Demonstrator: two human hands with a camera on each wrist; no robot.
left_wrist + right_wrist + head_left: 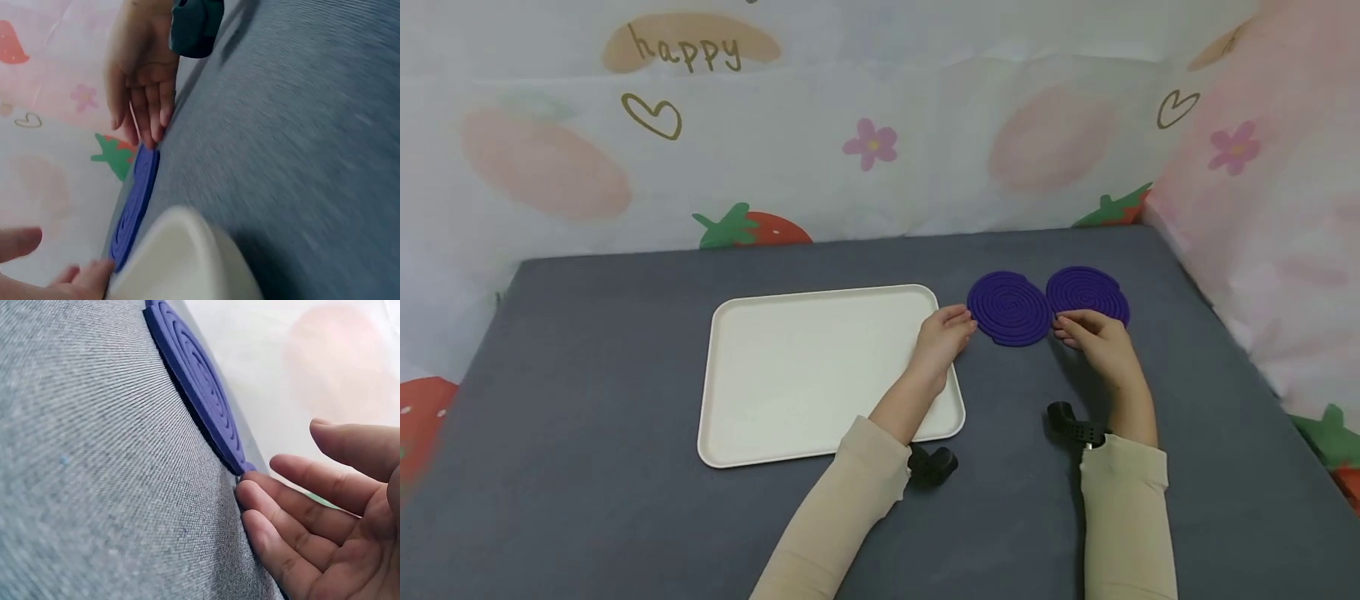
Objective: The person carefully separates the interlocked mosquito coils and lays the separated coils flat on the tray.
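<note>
Two flat purple spiral discs lie side by side at the far right of the table, the left disc [1010, 308] meeting or nearly meeting the right disc [1084, 289]. My left hand [938, 342] reaches over the tray's right side, its fingertips at the left disc's outer edge. Beside the near edge of the right disc is my right hand [1101, 346], which covers part of it. In the right wrist view, the right hand's fingers [306, 512] are loosely bent and the thumb stands apart; nothing shows between them. Whether these fingertips touch a disc is hard to tell.
A cream rectangular tray [805, 375] lies left of the discs, under the left forearm. Dark grey cloth [587, 400] covers the table. A patterned white curtain [925, 100] hangs behind, with pinkish cloth [1285, 250] at the right. Each wrist wears a black camera mount [934, 465].
</note>
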